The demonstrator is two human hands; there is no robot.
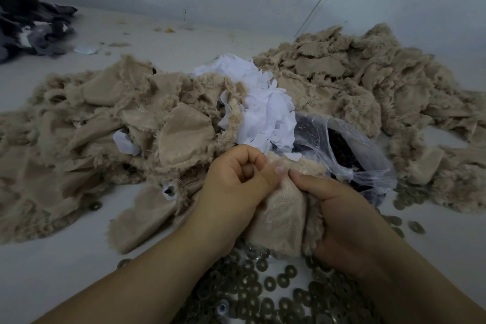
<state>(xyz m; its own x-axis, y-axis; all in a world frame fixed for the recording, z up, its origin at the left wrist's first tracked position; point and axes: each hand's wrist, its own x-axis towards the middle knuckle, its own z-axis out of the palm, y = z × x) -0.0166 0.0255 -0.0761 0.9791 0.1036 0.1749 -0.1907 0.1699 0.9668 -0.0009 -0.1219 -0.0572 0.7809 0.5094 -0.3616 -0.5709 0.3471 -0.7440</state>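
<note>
Obs.: both hands work on one beige plush fabric piece (285, 216), held low in the centre of the view, just above the counter (52, 258) and over a spread of dull olive-grey ring-shaped washers (265, 294).

Left hand (234, 187): fingers (236, 158) curled in, with thumb and forefinger pinching the upper edge of the piece.

Right hand (342, 218): fingers wrapped round the right, fuzzy side of the piece, with the thumb lying along its top edge. The two thumbs nearly meet at the pinch point. The smooth woven backing of the piece faces the camera and the pile shows at its right edge.

Surroundings: a clear thin plastic bag of small dark parts (349, 144) lies open just behind the hands. A heap of white cut fabric scraps (265, 110) sits behind it, between a left heap of beige plush pieces (100, 123) and a right heap of beige plush pieces (355, 81). A dark grey fabric pile (23, 13) lies at far left, well apart.
</note>
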